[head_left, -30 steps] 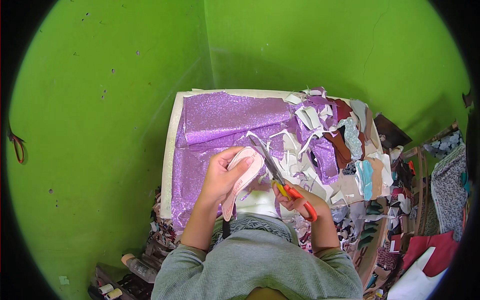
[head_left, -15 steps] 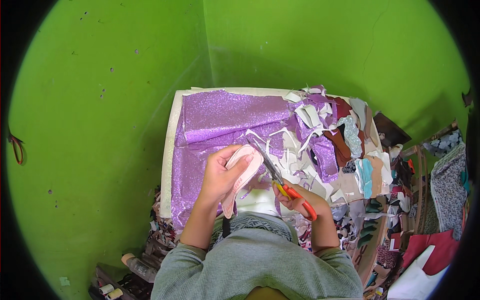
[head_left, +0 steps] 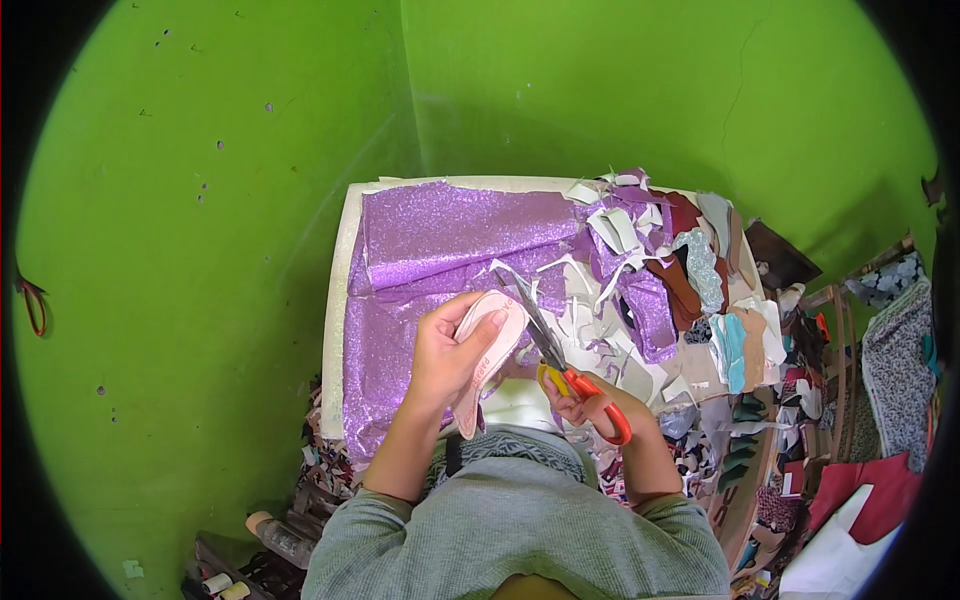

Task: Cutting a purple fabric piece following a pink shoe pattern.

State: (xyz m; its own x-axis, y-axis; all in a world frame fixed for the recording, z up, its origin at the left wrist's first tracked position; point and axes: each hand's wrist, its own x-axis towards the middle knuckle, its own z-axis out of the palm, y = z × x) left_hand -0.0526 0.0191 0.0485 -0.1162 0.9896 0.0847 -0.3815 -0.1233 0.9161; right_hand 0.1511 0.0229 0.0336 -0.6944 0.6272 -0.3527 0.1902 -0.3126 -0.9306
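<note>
My left hand (head_left: 452,352) pinches a pale pink, sole-shaped piece (head_left: 497,345) with red lettering, its thumb lying across the face. Around the handles of a pair of scissors (head_left: 553,352) with orange and yellow grips, my right hand (head_left: 590,402) is closed. The blades point up and to the left, along the right edge of the sole-shaped piece. Behind both hands lies glittery purple fabric (head_left: 470,235), folded over on the white-topped table (head_left: 338,330). White and purple offcuts (head_left: 580,310) lie just beyond the blades.
Cut pieces in brown, silver and teal (head_left: 733,350) are stacked at the table's right. Past that edge stand a wooden rack (head_left: 845,370) and heaped scraps. Green walls (head_left: 230,200) close in the left and back. Spools (head_left: 225,588) lie at lower left.
The scissors' yellow handle has swung away from the orange one, so the blades look slightly wider apart. The sole-shaped piece has shifted a little to the right with my left hand.
</note>
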